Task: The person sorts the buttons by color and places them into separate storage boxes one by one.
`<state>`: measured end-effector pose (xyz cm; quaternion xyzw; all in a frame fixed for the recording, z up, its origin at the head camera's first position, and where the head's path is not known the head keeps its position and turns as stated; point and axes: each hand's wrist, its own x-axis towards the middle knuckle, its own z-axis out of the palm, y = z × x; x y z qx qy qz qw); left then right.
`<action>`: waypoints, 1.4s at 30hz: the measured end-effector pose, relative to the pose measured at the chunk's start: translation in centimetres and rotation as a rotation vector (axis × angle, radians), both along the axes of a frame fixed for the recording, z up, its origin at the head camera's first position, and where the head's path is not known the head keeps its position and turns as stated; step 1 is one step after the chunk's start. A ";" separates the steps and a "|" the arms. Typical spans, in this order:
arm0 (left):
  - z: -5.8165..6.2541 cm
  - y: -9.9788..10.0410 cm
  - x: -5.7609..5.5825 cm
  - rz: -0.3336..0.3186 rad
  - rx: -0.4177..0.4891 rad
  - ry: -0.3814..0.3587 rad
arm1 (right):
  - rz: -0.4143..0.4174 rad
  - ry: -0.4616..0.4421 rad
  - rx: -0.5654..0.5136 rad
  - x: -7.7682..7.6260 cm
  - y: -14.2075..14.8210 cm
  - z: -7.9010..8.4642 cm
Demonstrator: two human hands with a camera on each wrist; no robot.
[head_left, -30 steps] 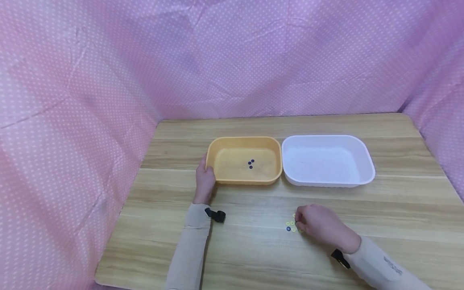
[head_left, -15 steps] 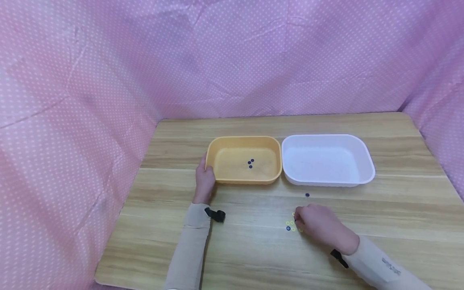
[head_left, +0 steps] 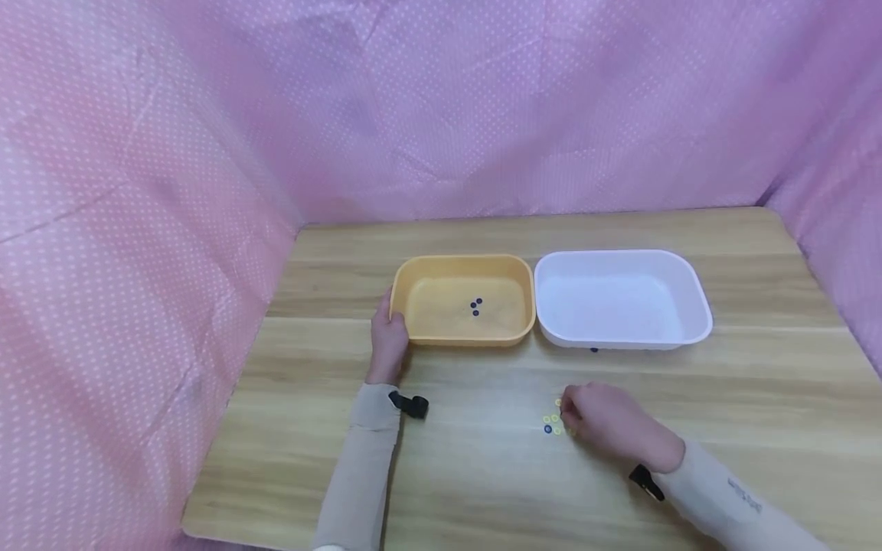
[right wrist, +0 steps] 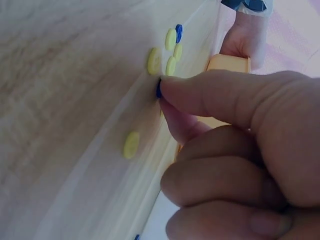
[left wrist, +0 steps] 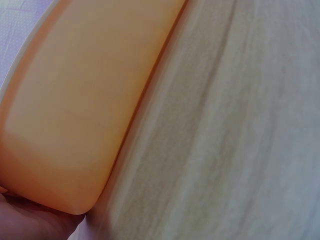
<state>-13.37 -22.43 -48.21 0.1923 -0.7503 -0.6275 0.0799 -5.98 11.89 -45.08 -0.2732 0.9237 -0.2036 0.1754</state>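
Observation:
My left hand (head_left: 389,340) grips the left end of an orange plastic basin (head_left: 463,340), its thumb at the near corner. Three dark blue buttons (head_left: 475,312) lie on that basin's floor. Over the table's middle, my right hand (head_left: 616,425) pinches a blue button (right wrist: 159,89) between thumb and forefinger, close over the wood. Beside the fingertips lie several yellow buttons (right wrist: 154,61) and one blue button (head_left: 547,429). One more yellow button (right wrist: 131,145) lies apart on the other side of the fingers. Another blue button (head_left: 594,350) sits at the white basin's front edge, partly hidden.
The white basin (head_left: 623,342) stands against the orange one's right end. Both rest on a wood-grain table (head_left: 482,474). Pink dotted cloth (head_left: 482,115) hangs behind and along both sides.
A loose blue button came into view beyond my right hand and slid away to the white basin's front edge. Both hands have stayed nearly in place.

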 end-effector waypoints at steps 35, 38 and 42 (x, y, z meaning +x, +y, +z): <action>0.5 -0.1 0.2 0.012 -0.005 0.013 | 0.057 0.183 0.050 0.6 -0.4 0.0; 0.5 -0.1 0.2 0.007 -0.001 0.021 | 0.052 0.169 0.050 0.6 -0.3 0.1; 0.5 -0.2 0.2 0.009 -0.003 0.026 | 0.024 0.143 0.034 0.4 -0.3 0.7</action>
